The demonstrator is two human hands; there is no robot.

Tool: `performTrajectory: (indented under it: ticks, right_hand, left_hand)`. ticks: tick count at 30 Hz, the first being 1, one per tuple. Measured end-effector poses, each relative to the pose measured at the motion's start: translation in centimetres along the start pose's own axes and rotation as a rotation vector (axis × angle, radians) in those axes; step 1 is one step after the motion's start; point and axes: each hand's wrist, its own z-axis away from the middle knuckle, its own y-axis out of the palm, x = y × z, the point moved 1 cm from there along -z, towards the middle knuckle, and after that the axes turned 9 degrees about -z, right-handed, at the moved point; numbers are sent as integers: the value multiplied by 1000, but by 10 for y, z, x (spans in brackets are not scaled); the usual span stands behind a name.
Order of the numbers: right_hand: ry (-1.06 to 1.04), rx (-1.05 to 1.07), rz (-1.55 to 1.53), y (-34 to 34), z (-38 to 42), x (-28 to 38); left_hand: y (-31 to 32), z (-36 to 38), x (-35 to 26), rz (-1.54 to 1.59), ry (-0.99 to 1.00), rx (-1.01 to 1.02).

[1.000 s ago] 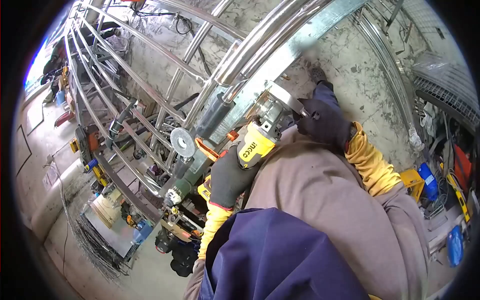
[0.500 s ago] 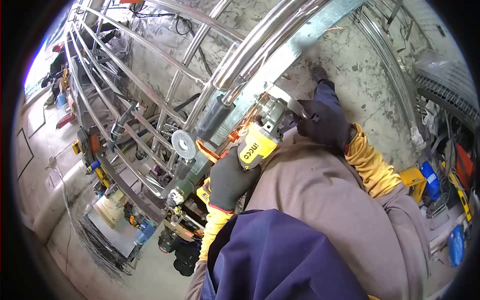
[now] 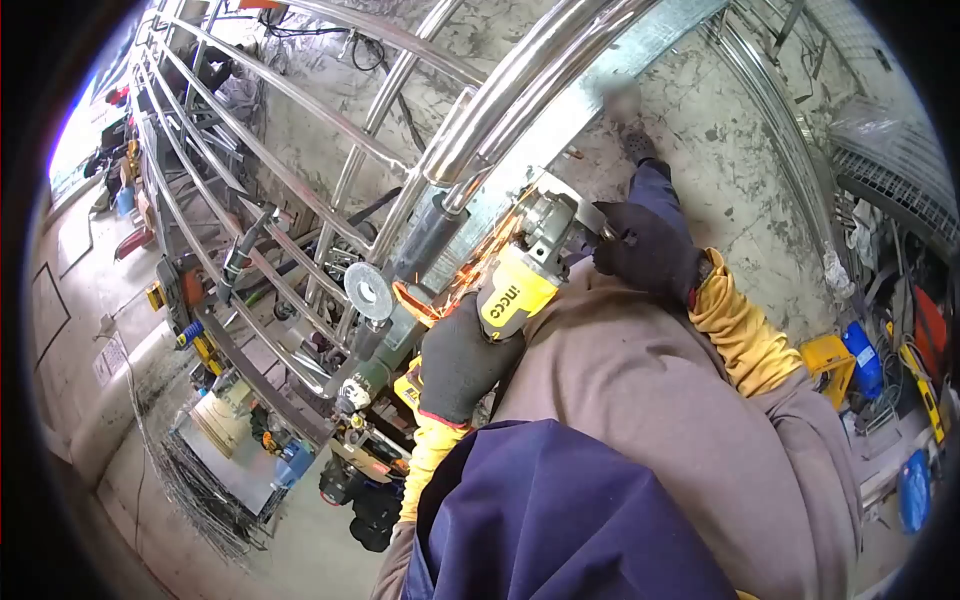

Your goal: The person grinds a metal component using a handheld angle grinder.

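In the head view, my left hand (image 3: 465, 360), in a dark glove, is wrapped around the body of a yellow and grey angle grinder (image 3: 517, 290). My right hand (image 3: 648, 245), also gloved, is closed at the side of the grinder's head; the part it grips is mostly hidden by the fingers. The grinder's disc end is against or very close to a flat metal bar (image 3: 600, 105); exact contact is hidden. Orange sparks (image 3: 490, 245) stream from there toward my left hand. Just beyond lie shiny steel tubes (image 3: 520, 95) and a dark grey cylinder (image 3: 425, 237).
A second tool with a round grey disc (image 3: 368, 290) stands left of my left hand. Curved metal railing bars (image 3: 270, 160) fill the upper left. Long tubes (image 3: 780, 140) lie on the floor at right. A blue bottle-like object (image 3: 862, 358) and tools sit at far right.
The spark stream is brighter and longer now. Both hands and the angle grinder stay in nearly the same place.
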Motion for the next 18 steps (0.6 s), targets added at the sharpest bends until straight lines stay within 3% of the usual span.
performTrajectory:
  ticks: [5,18]
  right_hand:
    - [-92,-56,23,1,0,-3]
    - [-4,-46,13,3,2,-5]
  left_hand:
    - [-2,1,0,0,-38,37]
    - [-5,0,0,-2,-3,28]
